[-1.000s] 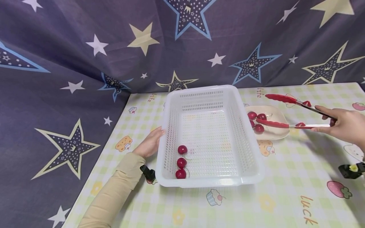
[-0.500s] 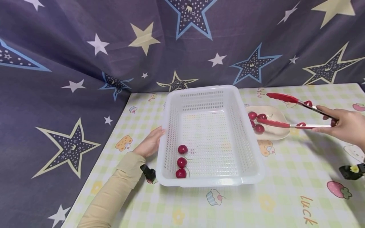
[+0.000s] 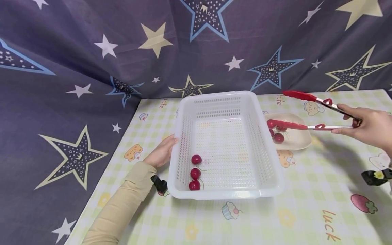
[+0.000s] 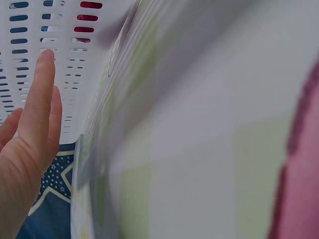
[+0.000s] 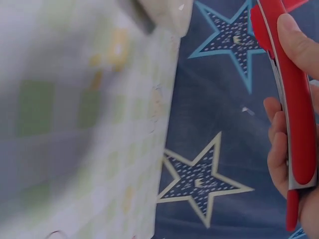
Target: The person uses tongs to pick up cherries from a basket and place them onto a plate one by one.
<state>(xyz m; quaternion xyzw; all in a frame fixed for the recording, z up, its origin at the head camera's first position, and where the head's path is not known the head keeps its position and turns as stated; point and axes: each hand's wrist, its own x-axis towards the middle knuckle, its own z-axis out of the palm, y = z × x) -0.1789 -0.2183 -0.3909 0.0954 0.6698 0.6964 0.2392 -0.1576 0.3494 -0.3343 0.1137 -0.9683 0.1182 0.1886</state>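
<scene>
My left hand (image 3: 161,152) rests at the left side of a white plastic basket (image 3: 226,195), its straight fingers lying along the slotted outer wall in the left wrist view. Three dark red cherries (image 3: 195,174) sit in a row inside the basket, near its front left corner. With my right hand (image 3: 372,126) I grip red-tipped metal tongs (image 3: 289,125) by the handles. The tongs' arms are spread, with nothing between them. Their lower tip overlaps the cherries (image 3: 278,137) on a cream plate (image 3: 298,141), which is partly hidden behind the basket's right side.
A green-and-white checked tablecloth (image 3: 254,221) with printed pictures covers the table. Behind the table and along its left hangs a dark curtain (image 3: 122,41) with stars. Black wrist-camera mounts (image 3: 159,184) sit at both wrists.
The right hand and tongs have shifted slightly up and left in the head view, so the lower tip now covers the farther cherries. Left hand and basket stay in place.
</scene>
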